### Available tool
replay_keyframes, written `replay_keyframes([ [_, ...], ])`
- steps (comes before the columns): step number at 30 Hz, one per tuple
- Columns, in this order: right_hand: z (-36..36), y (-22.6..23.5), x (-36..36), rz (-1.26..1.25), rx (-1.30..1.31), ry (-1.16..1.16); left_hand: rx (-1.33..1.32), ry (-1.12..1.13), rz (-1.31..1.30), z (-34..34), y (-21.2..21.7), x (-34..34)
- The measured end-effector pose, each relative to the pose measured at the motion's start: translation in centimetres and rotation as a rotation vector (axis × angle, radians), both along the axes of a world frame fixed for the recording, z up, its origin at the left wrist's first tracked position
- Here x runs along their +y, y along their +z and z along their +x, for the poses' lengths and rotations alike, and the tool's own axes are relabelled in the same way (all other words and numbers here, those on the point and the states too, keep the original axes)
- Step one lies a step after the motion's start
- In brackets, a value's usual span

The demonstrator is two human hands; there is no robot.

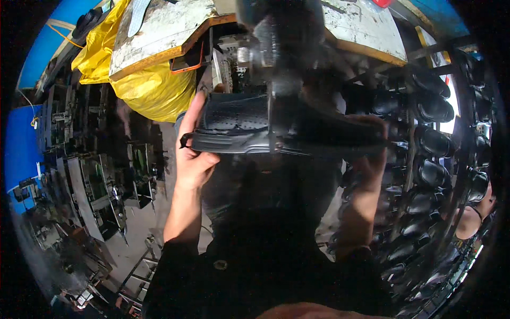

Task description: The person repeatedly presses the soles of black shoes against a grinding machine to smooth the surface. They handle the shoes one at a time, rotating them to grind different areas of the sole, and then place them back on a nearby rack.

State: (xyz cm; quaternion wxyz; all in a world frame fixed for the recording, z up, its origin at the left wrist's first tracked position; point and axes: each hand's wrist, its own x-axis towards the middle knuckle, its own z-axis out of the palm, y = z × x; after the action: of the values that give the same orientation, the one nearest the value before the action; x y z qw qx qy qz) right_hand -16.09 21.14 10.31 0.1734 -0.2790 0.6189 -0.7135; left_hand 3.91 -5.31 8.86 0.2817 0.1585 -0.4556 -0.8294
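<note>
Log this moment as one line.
left hand: gripping left end of black shoe | right hand: at right end, shadowed, grip unclear | dark column: overlaps shoe's middle in view | racked shoes: right side

A black shoe (234,118) with a perforated upper is held crosswise.

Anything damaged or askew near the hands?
The white tabletop looks worn, with dark smudges across it. A small black tab juts from the end of the black perforated piece at the left hand; I can't tell whether that's damage.
</note>
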Motion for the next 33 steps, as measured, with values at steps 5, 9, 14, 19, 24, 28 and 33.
replay_keyframes([
  [5,1.2,0.9,-3.5,0.035,0.002,0.005,-0.016,0.018,-0.012,1.4,-0.3,-2.0],
  [9,2.1,1.8,-4.9,0.022,-0.066,0.041,-0.04,0.038,-0.079,2.3,-1.1,-3.1],
  [14,2.2,1.4,-5.7,-0.019,-0.01,0.112,-0.201,0.173,-0.464,3.0,-1.5,-3.7],
  [19,3.2,1.9,-6.6,0.023,-0.038,0.145,-0.259,0.298,-1.106,1.8,1.2,-2.8],
  [24,3.9,4.0,-7.4,0.251,0.22,0.095,-0.287,0.107,-1.455,-1.2,7.8,-0.1],
  [28,4.5,5.1,-7.8,0.374,0.336,0.069,-0.284,-0.023,-1.406,-3.5,9.4,0.9],
  [33,4.3,5.8,-8.2,0.415,0.58,0.078,-0.313,-0.196,-1.248,-4.3,8.9,0.5],
])
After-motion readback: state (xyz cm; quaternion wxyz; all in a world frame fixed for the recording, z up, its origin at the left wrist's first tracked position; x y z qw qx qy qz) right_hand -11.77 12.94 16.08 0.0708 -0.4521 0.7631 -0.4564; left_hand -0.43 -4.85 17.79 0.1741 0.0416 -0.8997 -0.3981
